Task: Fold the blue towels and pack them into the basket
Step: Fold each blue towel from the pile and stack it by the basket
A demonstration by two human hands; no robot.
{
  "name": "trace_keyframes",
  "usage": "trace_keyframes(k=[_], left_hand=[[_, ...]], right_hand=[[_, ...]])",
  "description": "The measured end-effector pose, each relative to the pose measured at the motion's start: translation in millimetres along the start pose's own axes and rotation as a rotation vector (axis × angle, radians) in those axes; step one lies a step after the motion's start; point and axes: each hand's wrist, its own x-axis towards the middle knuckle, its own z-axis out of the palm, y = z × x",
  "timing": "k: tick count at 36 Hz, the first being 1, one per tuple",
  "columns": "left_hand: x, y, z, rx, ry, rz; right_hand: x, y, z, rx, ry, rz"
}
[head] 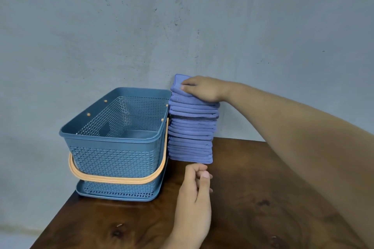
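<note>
The right grip (199,89) is set on the top of the stack of blue towels (191,137). Its fingers are laid over the uppermost folded towels and its thumb is pressed against their near side, so that the top of the stack is clasped between them. The uppermost towels are tilted up at the far left corner under this hold. The bare right forearm (293,127) is stretched in from the right edge of the view.

The left grip (194,192) is held just in front of the foot of the stack, not touching it. Its fingers are loosely curled, the thumb is laid against the forefinger, and nothing is held in it.

The stack is made up of many folded towels piled one on another. It stands on the table (253,198) at the far edge, against the wall (182,16), and leans slightly to the right near the top. Its left side is just beside the right wall of the basket (109,137); whether the two touch cannot be told.

The basket is of blue perforated plastic and stands on the left part of the table. No towels are seen inside it. Its orange handle (121,179) is folded down around the front, and a flat blue tray (113,197) is seen under its base. The table top is of dark brown wood, and the wall behind is grey-blue.
</note>
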Motion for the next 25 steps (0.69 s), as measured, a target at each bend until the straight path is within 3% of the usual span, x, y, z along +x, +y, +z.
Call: trace_keyframes(k=[9, 13, 19, 25], left_hand=[[-1.1, -2.5, -0.5, 0.014, -0.029, 0.013], [-0.8, -2.4, 0.1, 0.029, -0.036, 0.018], [-0.4, -4.3, -0.9, 0.033, -0.028, 0.045], [-3.5, -8.7, 2.0, 0.046, -0.046, 0.068]], right_hand=[[-2.3, -3.0, -6.3, 0.054, 0.082, -0.004], [-16.2, -6.5, -5.6, 0.007, -0.010, -0.061], [-57.7, 0.6, -21.9, 0.202, 0.347, -0.096], [-164.9, 47.7, 20.5, 0.189, 0.408, -0.065]])
